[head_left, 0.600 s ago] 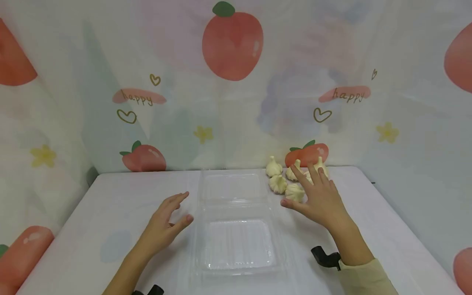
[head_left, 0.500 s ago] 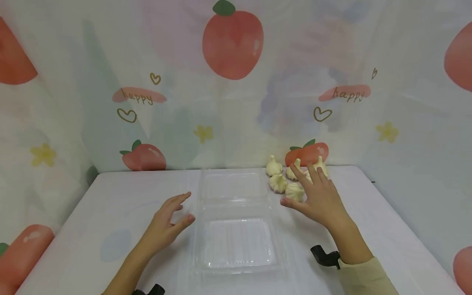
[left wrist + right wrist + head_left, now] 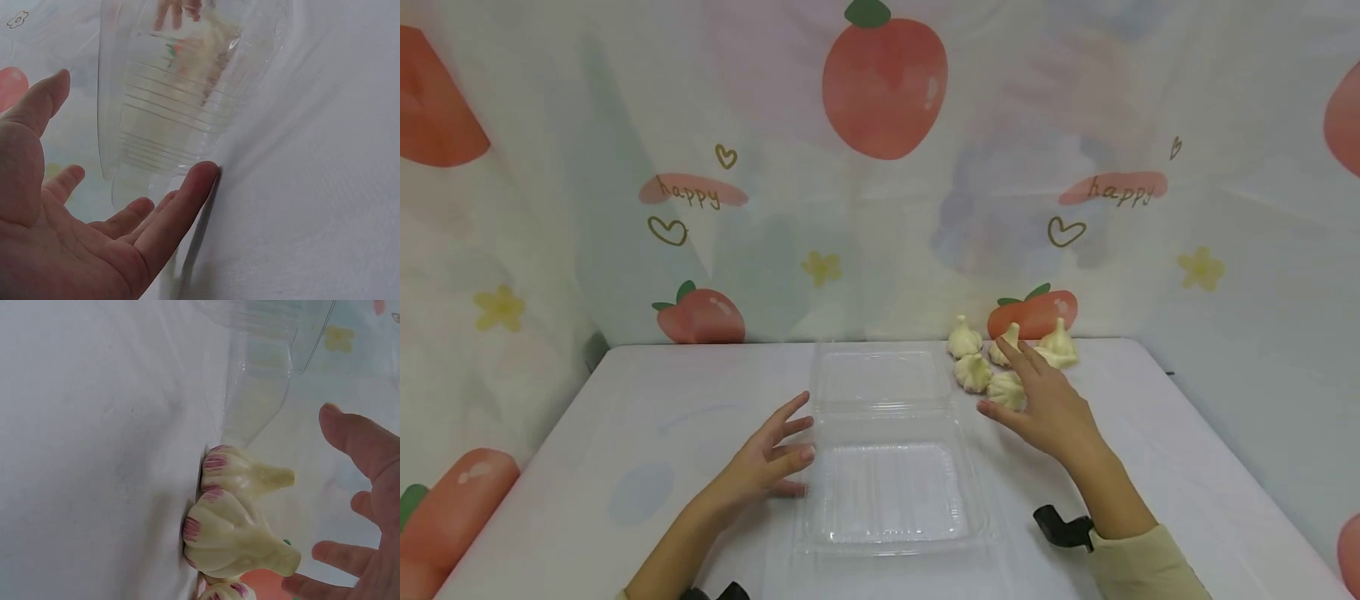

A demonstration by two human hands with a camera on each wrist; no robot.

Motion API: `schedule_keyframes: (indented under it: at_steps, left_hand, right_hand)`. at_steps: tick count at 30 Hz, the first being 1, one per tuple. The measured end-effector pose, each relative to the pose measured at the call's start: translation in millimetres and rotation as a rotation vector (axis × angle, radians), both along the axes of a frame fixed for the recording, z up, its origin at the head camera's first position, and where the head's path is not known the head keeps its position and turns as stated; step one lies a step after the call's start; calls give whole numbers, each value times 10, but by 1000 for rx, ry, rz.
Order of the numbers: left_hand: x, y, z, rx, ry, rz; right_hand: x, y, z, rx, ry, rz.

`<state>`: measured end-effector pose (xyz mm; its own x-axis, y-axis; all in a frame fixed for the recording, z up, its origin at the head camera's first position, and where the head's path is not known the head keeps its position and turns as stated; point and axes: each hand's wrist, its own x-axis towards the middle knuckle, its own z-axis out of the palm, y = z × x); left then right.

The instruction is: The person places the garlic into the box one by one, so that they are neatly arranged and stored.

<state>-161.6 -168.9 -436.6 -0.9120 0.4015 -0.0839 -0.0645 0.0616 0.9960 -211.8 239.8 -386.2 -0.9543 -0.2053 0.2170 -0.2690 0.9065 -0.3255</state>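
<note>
Spread above the garlic bulbs, my right hand [image 3: 1056, 412] has its fingers apart and grasps none of them. Several pale garlic bulbs [image 3: 973, 374] stand grouped at the back right; the right wrist view shows purple streaks on a near bulb [image 3: 231, 537], and the hand covers part of the group. A clear plastic clamshell box [image 3: 891, 547] lies unfolded in the middle of the table, its lid [image 3: 880, 380] flat toward the wall. My left hand [image 3: 767, 458] is at the box's left edge, fingers extended and spread; in the left wrist view its fingertips point toward the ribbed plastic.
A white cloth covers the table [image 3: 685, 417]. Its far edge meets a fabric backdrop [image 3: 880, 217] printed with red fruit, flowers and hearts, which also hangs at both sides. A black wrist mount [image 3: 1063, 528] sits below the right wrist.
My left hand has moved right to the box's edge, its fingers spreading wider. The right hand stays over the garlic, turned slightly. The head view has shifted a little.
</note>
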Motion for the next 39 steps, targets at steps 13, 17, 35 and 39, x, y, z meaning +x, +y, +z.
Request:
schedule_keyframes:
  at_steps: [13,17,35,39]
  left_hand:
    - [42,-87,77,27,-100,-165]
    - [45,-100,90,14,-110,-183]
    - [1,-103,20,6,-63,-178]
    - [-9,-92,-7,7,-57,-165]
  right_hand:
    - [-90,39,-138,-268,-109,21]
    - [-104,65,-174,-303,-107,17]
    - [-199,144,-302,-417,-252,-28]
    - [-196,138,-300,-415,-273,-38]
